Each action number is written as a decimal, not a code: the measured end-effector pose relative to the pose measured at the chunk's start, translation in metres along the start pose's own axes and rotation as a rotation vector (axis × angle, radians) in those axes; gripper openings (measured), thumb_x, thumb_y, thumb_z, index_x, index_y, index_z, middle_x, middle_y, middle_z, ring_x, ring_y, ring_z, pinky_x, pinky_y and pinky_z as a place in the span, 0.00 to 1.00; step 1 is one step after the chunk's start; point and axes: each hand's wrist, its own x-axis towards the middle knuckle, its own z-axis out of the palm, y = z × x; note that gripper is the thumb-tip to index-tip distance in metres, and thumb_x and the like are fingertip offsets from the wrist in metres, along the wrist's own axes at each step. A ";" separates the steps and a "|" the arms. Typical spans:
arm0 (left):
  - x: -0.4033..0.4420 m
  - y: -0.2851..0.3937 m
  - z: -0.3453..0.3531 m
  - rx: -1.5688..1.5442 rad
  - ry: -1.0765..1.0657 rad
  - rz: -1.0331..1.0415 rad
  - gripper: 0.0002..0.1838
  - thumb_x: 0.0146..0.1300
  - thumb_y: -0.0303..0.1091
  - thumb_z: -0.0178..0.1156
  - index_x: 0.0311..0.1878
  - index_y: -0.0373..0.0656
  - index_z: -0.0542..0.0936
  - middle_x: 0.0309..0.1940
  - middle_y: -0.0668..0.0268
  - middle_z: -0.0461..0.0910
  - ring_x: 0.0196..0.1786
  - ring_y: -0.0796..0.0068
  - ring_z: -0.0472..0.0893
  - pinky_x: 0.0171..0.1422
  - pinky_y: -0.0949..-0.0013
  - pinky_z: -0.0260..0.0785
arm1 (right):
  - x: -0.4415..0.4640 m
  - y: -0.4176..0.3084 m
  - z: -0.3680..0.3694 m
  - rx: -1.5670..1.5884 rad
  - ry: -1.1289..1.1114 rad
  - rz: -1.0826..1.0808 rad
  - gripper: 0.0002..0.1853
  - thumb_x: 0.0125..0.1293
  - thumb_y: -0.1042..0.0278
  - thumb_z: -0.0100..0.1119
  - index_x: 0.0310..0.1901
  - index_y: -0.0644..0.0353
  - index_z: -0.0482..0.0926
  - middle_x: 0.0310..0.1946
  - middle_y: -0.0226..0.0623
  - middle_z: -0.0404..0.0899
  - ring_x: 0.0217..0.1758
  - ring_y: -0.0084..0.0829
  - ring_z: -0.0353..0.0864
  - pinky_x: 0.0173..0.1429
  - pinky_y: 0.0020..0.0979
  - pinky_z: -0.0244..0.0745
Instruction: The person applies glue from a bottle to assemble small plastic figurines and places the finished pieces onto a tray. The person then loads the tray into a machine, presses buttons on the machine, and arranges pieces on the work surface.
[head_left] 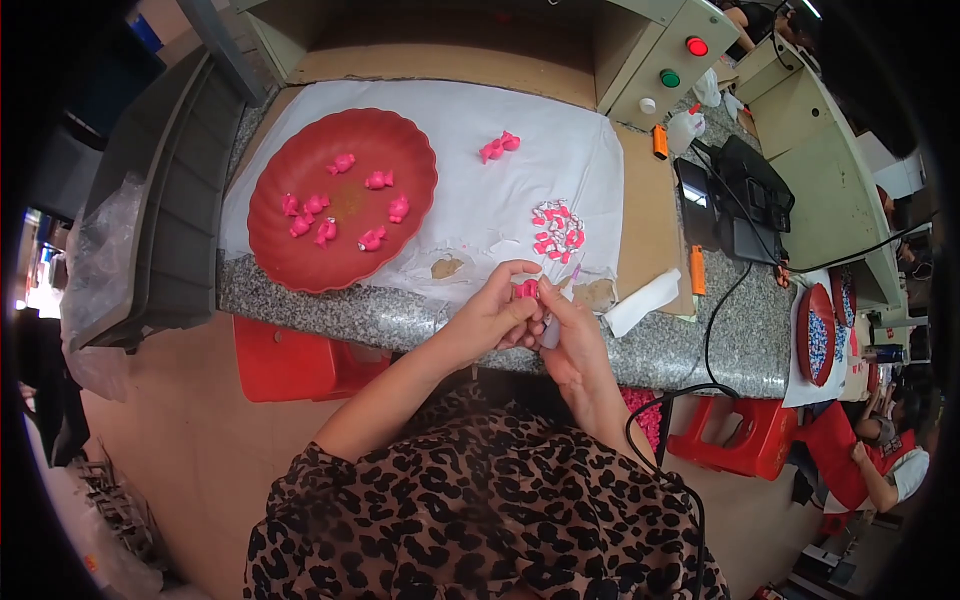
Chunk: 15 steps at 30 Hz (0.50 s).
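My left hand (494, 312) is closed, pinching a small glossy pink figure (526, 289) between thumb and fingers above the table's front edge. My right hand (574, 335) is closed beside it, its thumb near the figure. A slim pale-purple tool (550, 333) shows between the right fingers; its exact kind is unclear. Just beyond my hands lies a pile of small pink and white pieces (558, 232) on white paper (470, 210). Farther back are pink figures (499, 147) lying close together. To the left, a red scalloped plate (275, 215) holds several more pink figures (379, 180).
A grey crate (165, 200) stands at left. On the right are a folded white tissue (643, 303), orange lighters (697, 270), a phone (697, 203), a black bag (752, 180) and a cable (712, 340). Red stools (735, 438) stand below the table. Another person (880, 480) sits far right.
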 end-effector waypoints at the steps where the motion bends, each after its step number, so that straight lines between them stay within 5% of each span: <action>1: 0.000 -0.002 -0.001 0.004 -0.001 0.001 0.13 0.67 0.40 0.42 0.49 0.43 0.66 0.25 0.69 0.69 0.21 0.85 0.64 0.22 0.84 0.56 | 0.000 -0.001 0.001 0.002 0.037 0.024 0.10 0.60 0.60 0.55 0.32 0.57 0.72 0.18 0.29 0.70 0.18 0.21 0.69 0.22 0.21 0.63; 15: -0.022 0.008 -0.014 -0.038 0.073 0.030 0.21 0.68 0.44 0.38 0.54 0.40 0.66 0.24 0.71 0.65 0.18 0.85 0.63 0.19 0.83 0.53 | -0.004 -0.004 -0.003 0.062 -0.094 0.140 0.11 0.60 0.59 0.55 0.32 0.58 0.72 0.16 0.26 0.66 0.18 0.19 0.64 0.22 0.23 0.59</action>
